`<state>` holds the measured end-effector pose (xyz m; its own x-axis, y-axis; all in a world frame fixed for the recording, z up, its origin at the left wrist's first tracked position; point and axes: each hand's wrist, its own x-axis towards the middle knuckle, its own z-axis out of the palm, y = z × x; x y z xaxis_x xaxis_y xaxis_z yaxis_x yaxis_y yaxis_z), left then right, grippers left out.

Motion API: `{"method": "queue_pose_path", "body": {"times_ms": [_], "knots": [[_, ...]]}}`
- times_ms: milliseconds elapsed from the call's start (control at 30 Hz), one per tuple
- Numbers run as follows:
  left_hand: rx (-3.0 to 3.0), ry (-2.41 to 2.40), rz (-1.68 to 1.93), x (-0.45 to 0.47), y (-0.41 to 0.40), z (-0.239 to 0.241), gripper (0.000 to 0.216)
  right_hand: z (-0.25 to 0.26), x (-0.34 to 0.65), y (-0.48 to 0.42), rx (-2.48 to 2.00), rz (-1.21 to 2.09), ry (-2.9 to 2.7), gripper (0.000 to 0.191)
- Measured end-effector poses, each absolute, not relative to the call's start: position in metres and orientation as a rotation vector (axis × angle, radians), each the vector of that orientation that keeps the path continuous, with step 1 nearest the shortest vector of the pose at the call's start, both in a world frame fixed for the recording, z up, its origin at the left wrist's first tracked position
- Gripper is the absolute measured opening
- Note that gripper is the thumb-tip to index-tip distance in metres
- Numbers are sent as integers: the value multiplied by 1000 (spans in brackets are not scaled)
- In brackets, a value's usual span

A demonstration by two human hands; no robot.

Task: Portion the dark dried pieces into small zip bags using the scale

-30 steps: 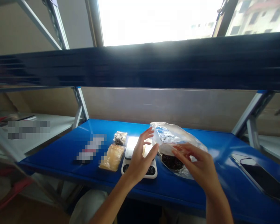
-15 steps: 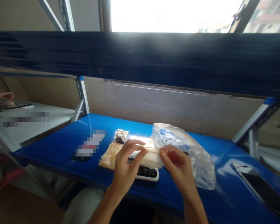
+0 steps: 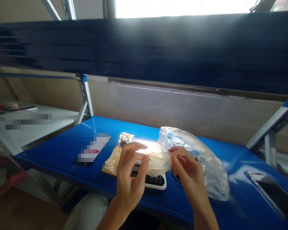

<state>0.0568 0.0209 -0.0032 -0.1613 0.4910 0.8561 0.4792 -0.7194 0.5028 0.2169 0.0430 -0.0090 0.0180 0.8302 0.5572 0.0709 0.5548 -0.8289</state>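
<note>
Between my two hands is a small clear zip bag point(image 3: 158, 164) with a red line along its top edge. My left hand point(image 3: 132, 172) pinches one end of that edge, and my right hand point(image 3: 188, 171) grips the other end. The bag's mouth looks slightly parted. Beneath it lies a white digital scale point(image 3: 162, 185) with a black button panel, partly covered by my hands and the bag. To the left of the scale rests a stack of flat clear bags point(image 3: 111, 161), and behind it a small bag of dark pieces point(image 3: 126, 139).
A large crumpled plastic bag point(image 3: 213, 179) lies behind my right hand. One phone point(image 3: 98, 147) with a lit screen is on the left, another dark phone point(image 3: 273, 195) on the right. A dark blue shelf beam point(image 3: 144, 54) crosses above the blue table point(image 3: 69, 140).
The bag's top edge has parted a little, and my hands have moved slightly away from each other. The view has tilted down a bit. A co-worker's hand at far left is gone from view.
</note>
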Motion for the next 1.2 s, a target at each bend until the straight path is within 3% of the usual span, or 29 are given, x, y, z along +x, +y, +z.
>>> {"method": "queue_pose_path", "body": {"times_ms": [400,867,1200], "knots": [[2017,1148,2052,47,30,-9,14,-12,209,44,-779,904,-1384,20],[1753,1201,1903,42,28,-11,11,-13,205,47,-820,766,-1385,19],[1759,1209,2110,45,26,-10,12,-14,200,41,-723,847,-1428,7]]}}
